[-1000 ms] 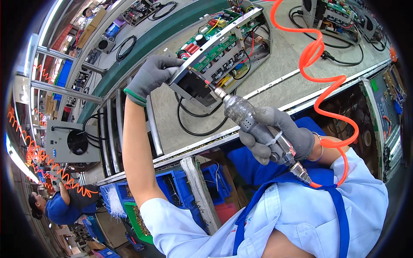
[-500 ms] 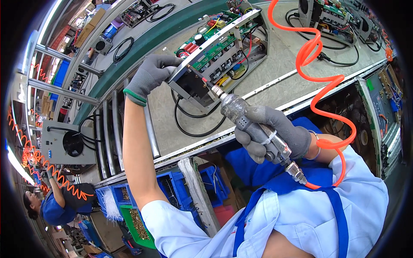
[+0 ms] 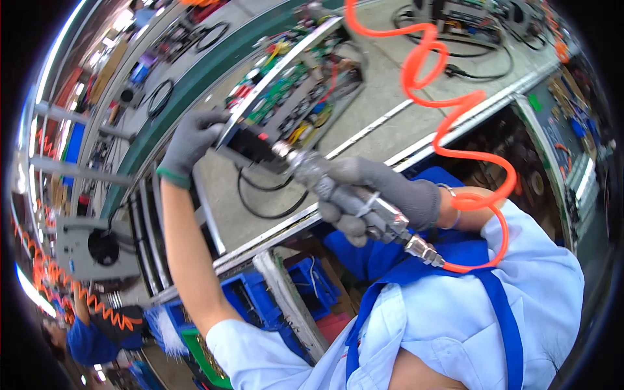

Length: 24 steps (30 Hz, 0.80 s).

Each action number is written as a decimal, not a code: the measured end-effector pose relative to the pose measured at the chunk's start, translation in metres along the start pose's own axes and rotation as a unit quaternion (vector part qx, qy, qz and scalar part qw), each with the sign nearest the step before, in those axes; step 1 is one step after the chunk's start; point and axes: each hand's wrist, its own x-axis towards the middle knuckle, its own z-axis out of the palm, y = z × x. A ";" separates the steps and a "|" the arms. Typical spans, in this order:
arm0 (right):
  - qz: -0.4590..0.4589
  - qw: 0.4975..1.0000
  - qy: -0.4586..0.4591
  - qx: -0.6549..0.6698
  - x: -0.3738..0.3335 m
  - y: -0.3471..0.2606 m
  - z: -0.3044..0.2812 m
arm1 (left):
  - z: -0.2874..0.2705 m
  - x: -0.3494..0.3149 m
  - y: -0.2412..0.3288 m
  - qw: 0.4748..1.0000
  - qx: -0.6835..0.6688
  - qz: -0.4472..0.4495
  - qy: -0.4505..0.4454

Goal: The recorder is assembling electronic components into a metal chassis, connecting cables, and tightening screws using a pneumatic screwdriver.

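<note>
in the head view, i am gripping the near end of an open electronics chassis with my left hand, which is wearing a grey glove with a green cuff. my fingers are curling tightly over the dark end of the chassis, so that hand is closed on it. the chassis is lying on the grey tabletop, tilted with its metal rim toward me, and it is showing green circuit boards and coloured wires inside.

my right hand, also in a grey glove, is wrapping fully around the body of a pneumatic screwdriver. the tool's tip is pressing against the dark end of the chassis, just beside my left hand. an orange coiled air hose is running from the back end of the screwdriver, looping past my right wrist and rising over the tabletop toward the top of the picture.

a black cable is trailing from under the chassis across the tabletop. blue bins are sitting below the tabletop's front edge, near my chest. more chassis units are lying farther along the tabletop at the upper right. at the lower left, another person in a blue top is standing, well apart from me.
</note>
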 end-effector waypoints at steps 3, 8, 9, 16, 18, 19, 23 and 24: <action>0.028 0.997 -0.009 -0.070 -0.031 -0.022 0.005 | 0.005 -0.007 0.007 1.000 -0.008 -0.002 0.012; -0.073 0.976 0.164 -0.122 -0.082 -0.047 -0.067 | 0.010 -0.016 0.008 0.999 0.011 -0.025 0.025; -0.155 0.942 0.236 -0.183 -0.096 -0.051 -0.086 | 0.012 -0.018 0.008 0.998 0.007 -0.018 0.057; -0.244 0.727 0.595 -0.242 -0.166 -0.144 -0.330 | 0.120 0.002 0.114 0.866 0.255 0.220 0.371; -0.210 0.635 0.662 -0.338 -0.164 -0.168 -0.368 | 0.179 0.017 0.119 0.925 0.113 0.244 0.269; -0.151 0.605 0.671 -0.400 -0.162 -0.179 -0.379 | 0.222 0.026 0.102 0.930 0.091 0.229 0.273; -0.027 0.536 0.628 -0.563 -0.158 -0.213 -0.432 | 0.307 0.072 0.062 0.944 0.236 0.041 0.227; 0.048 0.466 0.631 -0.618 -0.146 -0.218 -0.387 | 0.318 0.078 0.044 0.948 0.250 -0.022 0.195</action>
